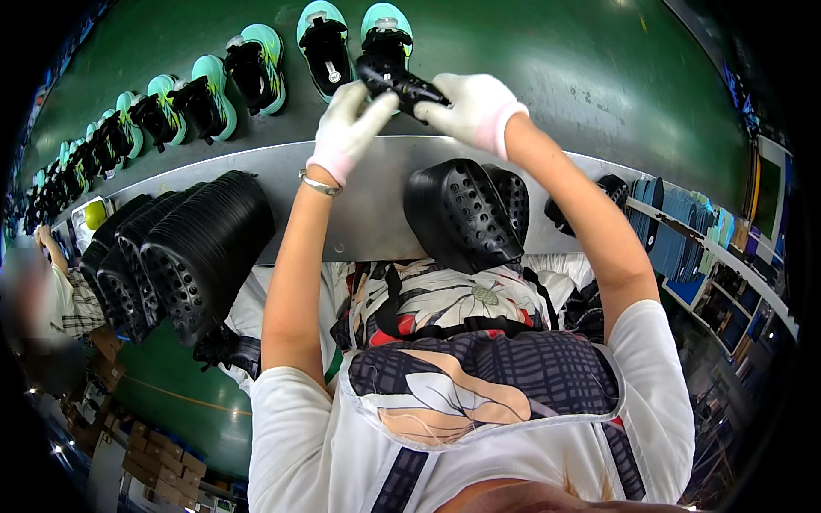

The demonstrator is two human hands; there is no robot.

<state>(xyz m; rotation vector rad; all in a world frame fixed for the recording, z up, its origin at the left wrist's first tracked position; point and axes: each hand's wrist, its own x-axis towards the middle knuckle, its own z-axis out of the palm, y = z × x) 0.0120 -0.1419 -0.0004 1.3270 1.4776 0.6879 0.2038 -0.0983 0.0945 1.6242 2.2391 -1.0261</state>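
Observation:
Between my gloved hands, over a mint-green and black sneaker [387,24], is a black perforated plastic shoe insert [398,84]. My right hand [477,109] pinches its right end. The white-gloved left hand [351,128] has thumb and fingers spread at the insert's near left side, slightly blurred; its thumb reaches the insert's edge. Left of that sneaker stands its mate [325,64], its opening and pale insole facing me. A pile of nested black inserts [466,205] rests on the metal ledge [359,209] in front of my body.
Large nested stacks of black inserts [201,248] lean on the ledge at left. A row of sneakers [205,98] runs along the green work surface [547,51] to the far left. Flat blue pieces [676,231] stand at right. Another person [60,291] is at the left edge.

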